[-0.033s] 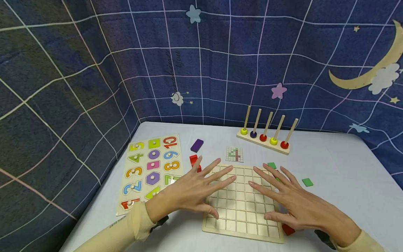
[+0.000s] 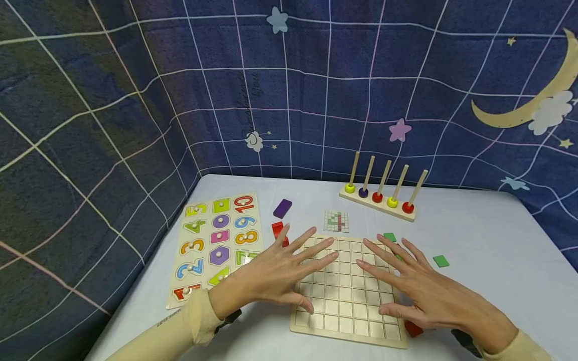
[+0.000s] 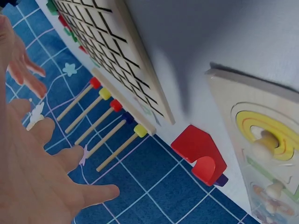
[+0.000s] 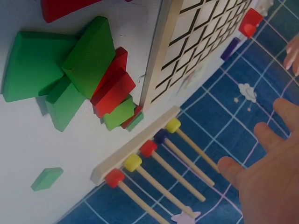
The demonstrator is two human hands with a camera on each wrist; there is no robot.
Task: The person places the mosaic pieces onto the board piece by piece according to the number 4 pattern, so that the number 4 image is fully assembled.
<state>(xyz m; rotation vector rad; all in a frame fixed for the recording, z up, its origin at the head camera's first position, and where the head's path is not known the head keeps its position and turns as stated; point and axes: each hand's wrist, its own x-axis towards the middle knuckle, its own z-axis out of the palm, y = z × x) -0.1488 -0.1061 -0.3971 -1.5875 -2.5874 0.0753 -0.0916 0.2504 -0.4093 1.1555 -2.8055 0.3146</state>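
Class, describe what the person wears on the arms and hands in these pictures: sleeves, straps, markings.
Both hands, the left hand and the right hand, are bare, with no gloves or rings visible. Each arm wears a pale yellow long sleeve ending in a ribbed cuff; the left sleeve carries small dark lettering, too small to read. A black strap sits under each wrist.
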